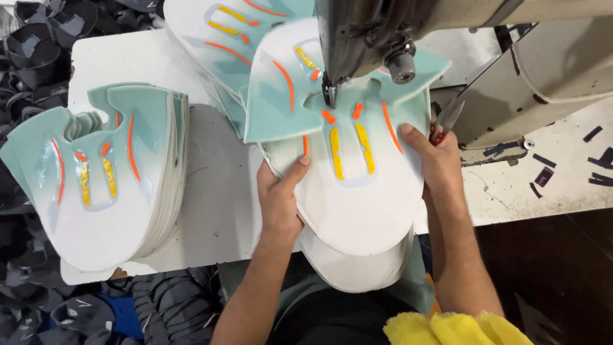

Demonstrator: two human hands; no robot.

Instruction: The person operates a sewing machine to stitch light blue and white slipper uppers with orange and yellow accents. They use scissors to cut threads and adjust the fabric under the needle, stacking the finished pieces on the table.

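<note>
A flat shoe-upper piece (357,198), white fading to pale teal with orange and yellow stripes, lies under the needle of a sewing machine (357,38). My left hand (278,195) grips its left edge, thumb on top. Holding the right edge is my right hand (435,160), which also keeps small red-handled snips (446,121) in its fingers. More pieces of the same kind lie beneath the top one and chain away behind the needle (223,38).
A thick stack of the same uppers (108,172) sits on the white table (217,191) at left. Dark shoe parts (38,57) fill the floor to the left. A yellow cloth (447,329) lies in my lap. The machine's grey body (549,70) stands at right.
</note>
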